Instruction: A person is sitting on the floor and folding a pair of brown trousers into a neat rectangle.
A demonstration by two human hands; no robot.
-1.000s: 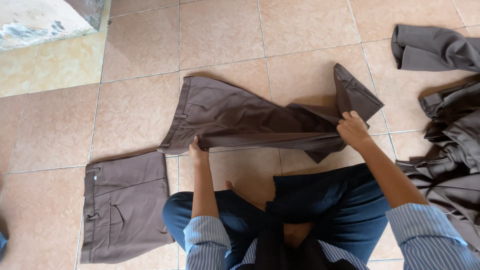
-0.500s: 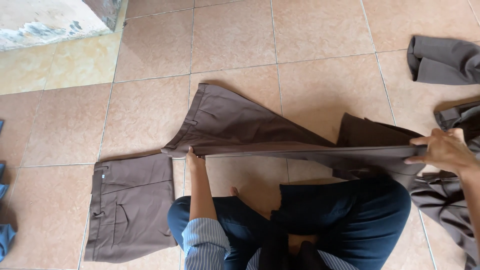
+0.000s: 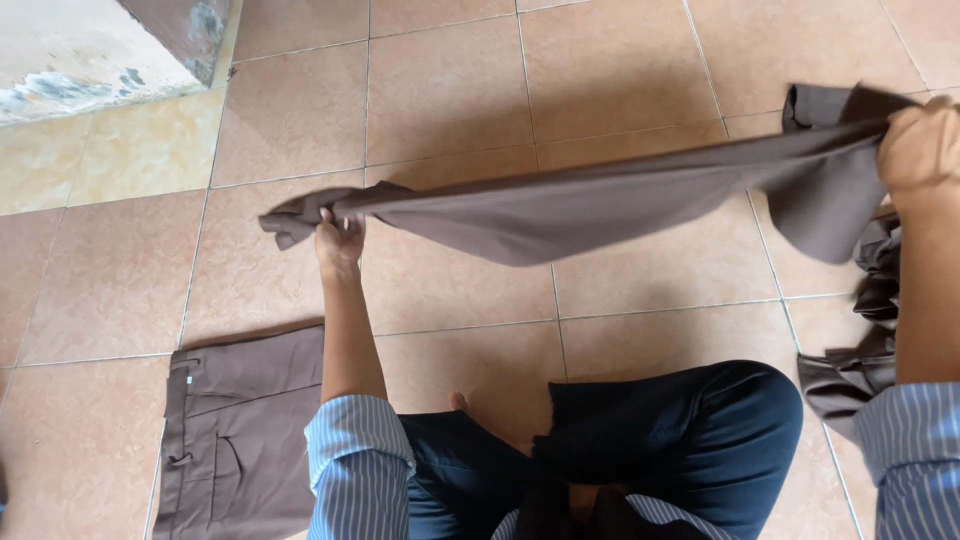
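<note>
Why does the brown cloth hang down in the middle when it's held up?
The brown trousers are probably soft and floppy: held between the left hand and right hand, the middle sags. They seem light, lifted by pinched ends. Let go, they'd likely crumple onto the tiled floor.

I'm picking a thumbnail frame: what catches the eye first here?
First, the brown trousers stretched taut above the tiled floor, gripped at one end by the left hand and at the other by the right hand. Next, the folded brown trousers lying flat at lower left, beside the person's crossed legs.
</note>
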